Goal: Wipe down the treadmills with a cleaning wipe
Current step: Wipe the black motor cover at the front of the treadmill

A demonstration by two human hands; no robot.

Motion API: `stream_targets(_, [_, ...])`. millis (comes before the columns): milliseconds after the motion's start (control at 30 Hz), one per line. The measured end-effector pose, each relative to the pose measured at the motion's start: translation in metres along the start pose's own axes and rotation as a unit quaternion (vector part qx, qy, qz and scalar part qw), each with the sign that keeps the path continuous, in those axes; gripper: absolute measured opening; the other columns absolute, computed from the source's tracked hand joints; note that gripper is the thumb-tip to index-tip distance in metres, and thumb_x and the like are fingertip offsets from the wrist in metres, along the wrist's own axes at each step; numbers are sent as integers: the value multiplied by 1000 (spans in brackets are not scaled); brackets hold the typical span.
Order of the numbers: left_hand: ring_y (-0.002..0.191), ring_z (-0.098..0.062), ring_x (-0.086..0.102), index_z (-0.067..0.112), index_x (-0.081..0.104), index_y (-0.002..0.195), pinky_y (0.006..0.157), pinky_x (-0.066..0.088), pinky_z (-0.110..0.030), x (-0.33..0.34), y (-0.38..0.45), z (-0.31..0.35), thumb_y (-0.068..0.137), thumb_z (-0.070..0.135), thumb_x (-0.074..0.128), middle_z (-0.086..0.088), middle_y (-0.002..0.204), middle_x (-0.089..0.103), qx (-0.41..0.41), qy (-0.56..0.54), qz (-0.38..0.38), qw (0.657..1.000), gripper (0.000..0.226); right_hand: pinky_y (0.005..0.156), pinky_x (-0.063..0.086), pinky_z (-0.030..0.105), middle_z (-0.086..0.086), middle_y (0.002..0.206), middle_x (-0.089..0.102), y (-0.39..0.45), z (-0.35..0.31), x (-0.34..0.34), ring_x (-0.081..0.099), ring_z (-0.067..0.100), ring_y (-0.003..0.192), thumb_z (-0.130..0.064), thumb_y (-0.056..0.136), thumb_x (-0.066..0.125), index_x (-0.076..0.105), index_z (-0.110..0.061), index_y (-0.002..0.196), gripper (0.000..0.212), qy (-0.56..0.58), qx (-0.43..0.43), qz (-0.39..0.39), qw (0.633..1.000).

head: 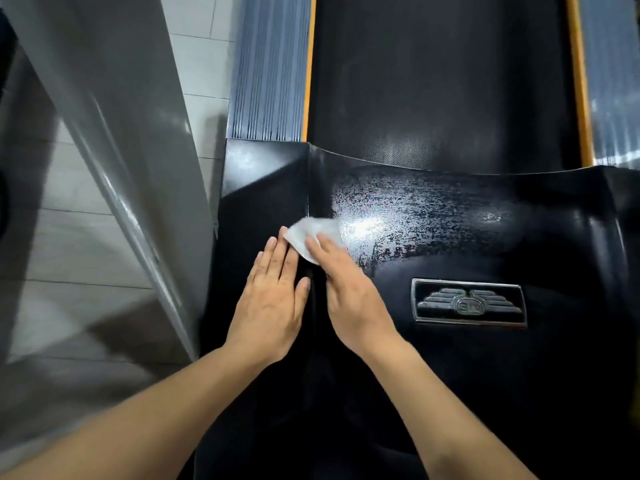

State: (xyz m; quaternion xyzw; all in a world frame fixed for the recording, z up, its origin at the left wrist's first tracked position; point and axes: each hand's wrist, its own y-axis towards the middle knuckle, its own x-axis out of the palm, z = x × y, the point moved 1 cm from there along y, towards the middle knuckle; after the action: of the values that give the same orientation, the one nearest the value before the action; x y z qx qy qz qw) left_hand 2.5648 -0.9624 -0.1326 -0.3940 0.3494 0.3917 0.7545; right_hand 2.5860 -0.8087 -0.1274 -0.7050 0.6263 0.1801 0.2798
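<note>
On the black treadmill hood (450,237), the flat right hand (346,285) presses the wipe (311,233) beside the spread left hand (273,299).

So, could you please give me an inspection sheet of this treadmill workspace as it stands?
Surface: black motor cover, wet streaky sheen right of the wipe.
Job's things: white wipe on the cover; belt beyond; winged badge.
Clutter: nothing seen.
Grippers: right hand presses the wipe with straight fingers; left hand flat on the cover, fingertips at the wipe's edge.
Cables: nothing seen.
Surroundings: grey upright on the left, tiled floor, orange-edged ribbed side rails.
</note>
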Motion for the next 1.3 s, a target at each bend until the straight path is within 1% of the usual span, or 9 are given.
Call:
stream_targets(133, [154,-8,-20,21,-8,162,127,-7,-31,-1,-2,2,104,46,8,5,170,-18,0,-13,6,1000,66,122,27,41,5,158,40,8,21,-15,35,18,147,-7,95,29,44,-11,151,58,-50,-6,-9,999])
stream_targets(300, [154,-6,-20,23,-12,162,126,-9,-28,-1,0,1,104,48,6,7,169,-20,-2,-2,1,1000,65,95,49,49,8,136,51,111,25,-32,51,29,120,-22,93,30,51,-13,141,53,-122,65,44,989])
stream_targets(400, [156,-11,-15,20,-7,163,127,-6,-29,-3,2,0,106,44,16,3,170,-15,-6,15,-6,1000,66,108,42,52,17,146,49,80,11,-5,47,36,133,-31,88,15,51,-6,144,70,-85,82,83,990])
stream_targets(500, [158,-18,-3,13,6,163,129,4,-35,-10,2,4,107,38,31,-4,171,-2,-5,2,-6,1000,66,116,34,41,11,154,44,-15,-11,22,41,26,143,-21,97,25,48,-9,148,57,-57,62,101,991])
stream_targets(633, [157,-31,13,5,15,162,128,17,-43,-11,4,5,107,37,29,-16,169,13,6,31,6,999,65,119,32,41,-2,161,35,-117,-18,16,26,11,150,-13,97,29,40,-20,153,58,-81,51,30,995])
stream_targets(800, [151,-41,27,-2,32,156,123,27,-50,-7,-16,28,103,24,34,-26,163,26,82,107,20,991,59,112,39,44,19,144,54,-60,36,-31,56,36,129,-6,88,31,54,1,140,57,-290,66,114,948])
stream_targets(967, [155,-37,18,-4,30,156,127,18,-45,8,-42,39,102,23,32,-23,164,26,135,175,0,975,60,126,4,38,22,164,17,-15,49,-52,15,31,153,-7,86,10,17,2,156,71,-285,210,80,932])
stream_targets(1133, [156,-25,16,-1,35,155,126,3,-23,5,-41,41,102,23,25,-14,165,28,90,47,18,995,59,124,19,40,18,158,35,-96,-10,24,30,30,149,-10,94,21,36,1,152,61,-273,10,24,962])
stream_targets(1300, [157,-15,-3,6,21,161,126,0,-27,-2,-44,44,107,10,29,-4,170,11,81,41,-13,996,55,112,42,47,11,157,40,-114,41,-33,43,32,141,-10,90,29,40,-8,152,63,-320,71,65,942])
